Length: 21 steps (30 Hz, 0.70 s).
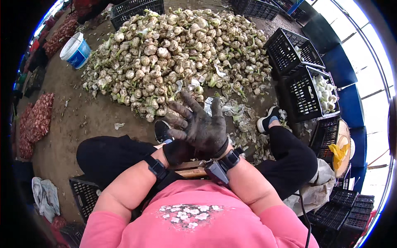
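My right hand (200, 126), in a dirt-darkened grey-black glove, is raised in front of me with fingers spread and nothing visible in them. My left hand (175, 153), also gloved in black, is low behind it near my right wrist; its fingers are hidden. Below both hands is part of a wooden piece (188, 173) between my legs. Beyond them lies a large heap of dirty garlic bulbs (165, 49) with stems, with loose pale peelings (233, 109) scattered at its right front.
Black crates (289, 51) line the right, one holding paler peeled bulbs (324, 95), near a straw hat (345, 163) with yellow cloth (337, 155). At left are a white-and-blue bucket (74, 53), red mesh sacks (37, 124) and a grey cloth (44, 196). Another crate (82, 198) stands beside my left leg.
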Each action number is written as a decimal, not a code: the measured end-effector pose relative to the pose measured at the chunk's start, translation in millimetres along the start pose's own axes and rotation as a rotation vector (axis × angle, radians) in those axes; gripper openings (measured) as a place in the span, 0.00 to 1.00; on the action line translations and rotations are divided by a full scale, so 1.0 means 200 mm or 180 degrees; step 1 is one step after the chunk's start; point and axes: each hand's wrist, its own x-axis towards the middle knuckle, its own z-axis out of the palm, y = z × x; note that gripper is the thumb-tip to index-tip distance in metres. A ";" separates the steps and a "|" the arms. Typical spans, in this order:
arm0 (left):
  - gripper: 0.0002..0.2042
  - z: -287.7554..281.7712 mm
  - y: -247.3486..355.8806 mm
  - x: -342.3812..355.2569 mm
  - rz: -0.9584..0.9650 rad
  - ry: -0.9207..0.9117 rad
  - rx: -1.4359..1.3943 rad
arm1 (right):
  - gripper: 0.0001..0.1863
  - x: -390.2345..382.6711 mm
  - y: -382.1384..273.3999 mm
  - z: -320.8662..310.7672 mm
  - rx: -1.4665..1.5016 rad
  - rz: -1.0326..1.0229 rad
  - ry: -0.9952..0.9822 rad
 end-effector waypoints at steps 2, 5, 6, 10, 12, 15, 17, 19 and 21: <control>0.16 0.02 0.01 -0.01 -0.0906 0.0566 -0.2496 | 0.42 0.01 0.03 0.04 0.0189 0.0091 -0.0423; 0.16 -0.07 0.01 -0.04 -0.1045 0.0529 -0.2153 | 0.44 0.01 0.06 0.09 0.0412 0.0448 -0.0948; 0.16 -0.10 0.01 -0.06 -0.1094 0.0473 -0.1937 | 0.44 0.00 0.08 0.11 0.0287 0.0491 -0.1063; 0.15 -0.17 0.00 -0.08 -0.1066 -0.0277 -0.0083 | 0.44 0.01 0.15 0.13 0.0073 0.0571 -0.0990; 0.15 -0.15 -0.03 -0.03 -0.0768 -0.0947 0.1384 | 0.42 0.06 0.13 0.09 -0.0296 0.0818 -0.0680; 0.15 -0.06 -0.11 0.09 -0.0592 -0.1910 0.2771 | 0.33 0.21 -0.11 -0.11 -0.2008 0.0313 -0.0245; 0.11 -0.03 -0.16 0.08 -0.1100 -0.2056 0.2261 | 0.24 0.35 -0.35 -0.35 -0.3729 -0.0024 0.1144; 0.09 0.00 -0.20 0.03 -0.1490 -0.2222 0.1758 | 0.19 0.45 -0.54 -0.67 -0.6133 0.0909 0.2025; 0.11 0.00 -0.24 0.00 -0.0816 -0.1028 0.0933 | 0.26 0.43 -0.63 -1.00 -0.6839 0.2044 0.2346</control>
